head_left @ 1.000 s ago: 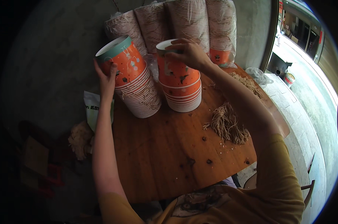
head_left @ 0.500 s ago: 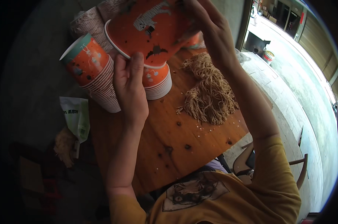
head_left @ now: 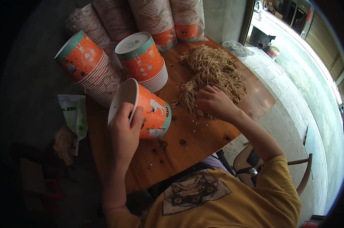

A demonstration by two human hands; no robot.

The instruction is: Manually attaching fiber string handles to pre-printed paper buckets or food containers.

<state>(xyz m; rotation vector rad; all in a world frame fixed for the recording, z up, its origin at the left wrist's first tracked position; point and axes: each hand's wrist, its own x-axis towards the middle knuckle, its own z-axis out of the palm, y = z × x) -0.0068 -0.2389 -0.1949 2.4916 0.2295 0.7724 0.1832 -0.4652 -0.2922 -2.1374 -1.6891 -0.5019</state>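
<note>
My left hand (head_left: 125, 131) grips the rim of an orange paper bucket with a teal band (head_left: 145, 110), tilted on its side with the white mouth facing left, just above the wooden table (head_left: 187, 146). My right hand (head_left: 213, 102) rests with bent fingers on the near edge of a heap of tan dried noodles (head_left: 213, 72) and is pinching into them. Two stacks of matching orange buckets stand behind the held one, one at the left (head_left: 89, 68) and one in the middle (head_left: 144, 62).
Several long bagged stacks of buckets (head_left: 141, 17) lie along the table's far edge. A green and white packet (head_left: 75, 114) hangs off the left edge. Crumbs dot the tabletop. A clear plastic bag (head_left: 236, 47) lies far right, and a chair (head_left: 293, 174) stands at my right.
The bucket has come down from close to my face to the table, now held by my left hand alone. My right hand let go of it and reached into the noodles.
</note>
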